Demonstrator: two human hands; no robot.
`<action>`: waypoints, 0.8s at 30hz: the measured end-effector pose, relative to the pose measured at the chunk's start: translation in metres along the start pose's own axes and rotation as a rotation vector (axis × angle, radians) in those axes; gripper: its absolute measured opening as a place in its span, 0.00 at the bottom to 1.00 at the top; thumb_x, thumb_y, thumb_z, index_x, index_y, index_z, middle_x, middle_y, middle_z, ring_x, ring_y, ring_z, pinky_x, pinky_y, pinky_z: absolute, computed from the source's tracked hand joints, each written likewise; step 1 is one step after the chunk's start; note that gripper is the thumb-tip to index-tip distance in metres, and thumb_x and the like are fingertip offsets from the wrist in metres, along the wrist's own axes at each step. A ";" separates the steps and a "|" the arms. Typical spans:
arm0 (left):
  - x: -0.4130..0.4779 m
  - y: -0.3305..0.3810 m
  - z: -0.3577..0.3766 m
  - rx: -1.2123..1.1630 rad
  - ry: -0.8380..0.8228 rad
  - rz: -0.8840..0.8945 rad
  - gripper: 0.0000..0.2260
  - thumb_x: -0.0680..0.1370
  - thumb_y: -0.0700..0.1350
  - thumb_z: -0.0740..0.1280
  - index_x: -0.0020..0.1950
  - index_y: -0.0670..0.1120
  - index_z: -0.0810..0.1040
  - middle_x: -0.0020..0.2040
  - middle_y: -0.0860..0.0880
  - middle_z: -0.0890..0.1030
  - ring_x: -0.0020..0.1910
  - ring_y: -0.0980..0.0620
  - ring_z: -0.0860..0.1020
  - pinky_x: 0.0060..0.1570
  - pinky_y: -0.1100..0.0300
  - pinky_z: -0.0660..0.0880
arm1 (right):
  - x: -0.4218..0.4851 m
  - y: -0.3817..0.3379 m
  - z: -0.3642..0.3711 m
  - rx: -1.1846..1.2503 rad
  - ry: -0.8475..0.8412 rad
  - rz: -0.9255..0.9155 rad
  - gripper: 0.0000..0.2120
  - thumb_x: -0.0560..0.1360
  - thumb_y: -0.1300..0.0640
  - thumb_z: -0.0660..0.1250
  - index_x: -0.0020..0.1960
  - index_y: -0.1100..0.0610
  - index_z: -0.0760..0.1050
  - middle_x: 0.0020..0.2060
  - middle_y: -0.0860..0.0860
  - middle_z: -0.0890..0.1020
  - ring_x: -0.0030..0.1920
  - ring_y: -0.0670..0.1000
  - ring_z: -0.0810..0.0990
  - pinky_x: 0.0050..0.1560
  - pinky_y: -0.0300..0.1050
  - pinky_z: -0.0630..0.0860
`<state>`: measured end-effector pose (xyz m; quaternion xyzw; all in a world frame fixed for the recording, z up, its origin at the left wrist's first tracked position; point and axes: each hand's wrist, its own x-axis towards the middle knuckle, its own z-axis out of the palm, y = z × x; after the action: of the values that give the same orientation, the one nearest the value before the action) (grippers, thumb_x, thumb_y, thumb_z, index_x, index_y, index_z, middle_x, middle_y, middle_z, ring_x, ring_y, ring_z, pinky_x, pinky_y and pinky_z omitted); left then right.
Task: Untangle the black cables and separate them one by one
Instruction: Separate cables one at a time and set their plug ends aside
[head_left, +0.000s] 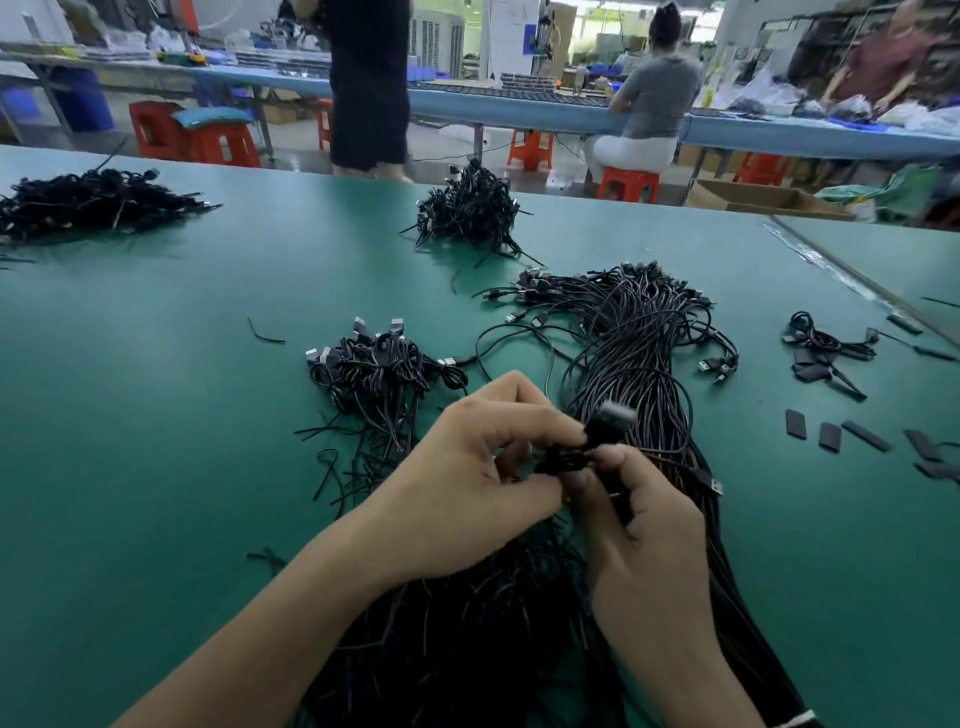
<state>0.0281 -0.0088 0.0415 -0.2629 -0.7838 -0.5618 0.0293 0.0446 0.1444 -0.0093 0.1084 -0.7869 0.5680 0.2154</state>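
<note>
On the table (156, 389), coiled cables (379, 369) lie left of the long bundle (634, 353)

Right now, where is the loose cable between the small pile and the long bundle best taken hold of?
Probably its metal-tipped plug, pinched from above: it is the stiff, blocky end lying flat on the mat; the cord is thin.

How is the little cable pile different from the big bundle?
The little pile is a short, knotted clump; the big bundle is long, its cables lying side by side. The little pile sits apart; the big bundle runs under the left hand and right hand, which pinch one cable. Both are black, with silver plugs.
</note>
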 end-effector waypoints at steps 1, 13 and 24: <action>0.000 0.000 0.000 0.003 0.008 0.009 0.14 0.70 0.36 0.67 0.49 0.50 0.87 0.43 0.51 0.72 0.41 0.48 0.72 0.38 0.58 0.69 | 0.001 0.000 -0.001 -0.007 0.011 -0.007 0.06 0.78 0.52 0.64 0.47 0.49 0.79 0.36 0.41 0.81 0.33 0.41 0.77 0.31 0.32 0.69; -0.001 0.000 0.003 0.288 -0.099 -0.017 0.14 0.80 0.54 0.61 0.49 0.53 0.86 0.41 0.56 0.73 0.43 0.58 0.76 0.43 0.71 0.67 | 0.003 -0.006 -0.007 0.083 0.113 -0.011 0.09 0.78 0.54 0.64 0.39 0.51 0.76 0.30 0.45 0.77 0.31 0.42 0.72 0.30 0.35 0.68; 0.000 0.002 0.002 0.204 0.020 -0.115 0.35 0.76 0.70 0.51 0.39 0.37 0.72 0.28 0.53 0.67 0.28 0.57 0.66 0.29 0.58 0.64 | 0.001 -0.012 -0.002 0.062 0.108 -0.066 0.06 0.79 0.54 0.66 0.45 0.45 0.78 0.35 0.51 0.81 0.30 0.53 0.76 0.28 0.43 0.71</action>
<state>0.0292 -0.0064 0.0425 -0.2075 -0.8506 -0.4822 0.0312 0.0492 0.1428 0.0019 0.1102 -0.7524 0.5895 0.2725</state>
